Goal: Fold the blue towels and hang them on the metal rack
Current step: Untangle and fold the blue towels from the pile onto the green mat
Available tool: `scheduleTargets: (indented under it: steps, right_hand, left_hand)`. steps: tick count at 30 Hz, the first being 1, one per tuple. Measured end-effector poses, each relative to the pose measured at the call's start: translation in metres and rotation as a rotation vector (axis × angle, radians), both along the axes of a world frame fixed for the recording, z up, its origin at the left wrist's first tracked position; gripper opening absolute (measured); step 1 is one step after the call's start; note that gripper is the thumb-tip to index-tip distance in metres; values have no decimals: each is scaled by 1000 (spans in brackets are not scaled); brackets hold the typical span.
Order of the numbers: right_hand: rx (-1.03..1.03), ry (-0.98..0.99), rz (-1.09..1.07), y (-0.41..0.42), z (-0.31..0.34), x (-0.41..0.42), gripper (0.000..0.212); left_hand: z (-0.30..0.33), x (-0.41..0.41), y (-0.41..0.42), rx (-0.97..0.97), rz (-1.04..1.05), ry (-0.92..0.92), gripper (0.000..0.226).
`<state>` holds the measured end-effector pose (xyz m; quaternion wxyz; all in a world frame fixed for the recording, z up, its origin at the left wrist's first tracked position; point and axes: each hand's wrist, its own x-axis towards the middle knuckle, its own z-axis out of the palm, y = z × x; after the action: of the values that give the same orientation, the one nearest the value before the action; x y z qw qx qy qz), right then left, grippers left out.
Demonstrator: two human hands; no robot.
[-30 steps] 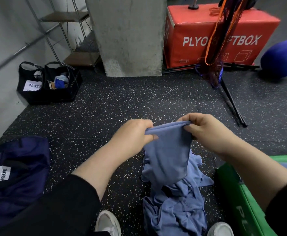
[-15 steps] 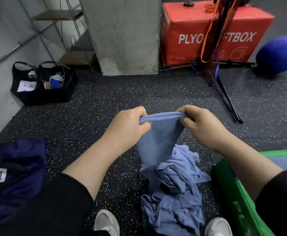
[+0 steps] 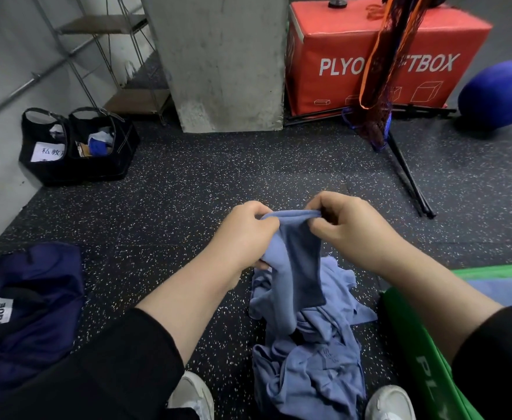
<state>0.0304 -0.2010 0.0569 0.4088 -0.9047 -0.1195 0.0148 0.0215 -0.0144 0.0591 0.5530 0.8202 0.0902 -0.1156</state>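
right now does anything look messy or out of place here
Yes: the blue towels lie in a crumpled heap on the speckled floor between the person's shoes, not folded. The left hand and right hand hold one towel up by its top edge, hanging limp. Nothing looks spilled or damaged.

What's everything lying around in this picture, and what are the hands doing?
held towel: one, blue, hanging between both hands
towel pile: several, blue, floor between the shoes
plyo box: one, red, far right
ball: one, blue, right edge
black bags: two, left wall
metal shelf: one, grey, far left
pillar: one, grey, centre back
left hand: pinches the towel's top edge
right hand: pinches the same edge
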Motion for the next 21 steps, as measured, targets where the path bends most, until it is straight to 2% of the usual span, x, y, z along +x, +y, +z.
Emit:
scheduleTargets:
  steps: [2,4,6,9,11,15,17,21]
  right_hand:
    - [-49,-6,19,6,0,-4,7]
    - [-84,-24,43,13,-1,-8,8]
    - [-117,-52,65,18,-1,-11,9]
    - [-176,-120,63,24,0,-14,4]
    - [-180,-123,48,28,1,-16,6]
    - [-154,-60,-8,28,3,-14,12]
    - [-167,-46,-46,26,3,-12,12]
    - [-164,-33,-100,27,5,-11,15]
  left_hand:
    - [1,-3,-4,-133,76,59,18]
    - [-1,-4,-6,-173,143,33,17]
    - [-3,-3,-6,-129,189,-33,15]
    - [-5,1,-2,51,204,-152,13]
    - [-1,0,-2,63,204,-168,13]
    - [1,-4,-7,0,144,-141,28]
    - [-2,-7,-9,47,82,-173,28]
    - [-4,-7,-5,198,78,-271,46]
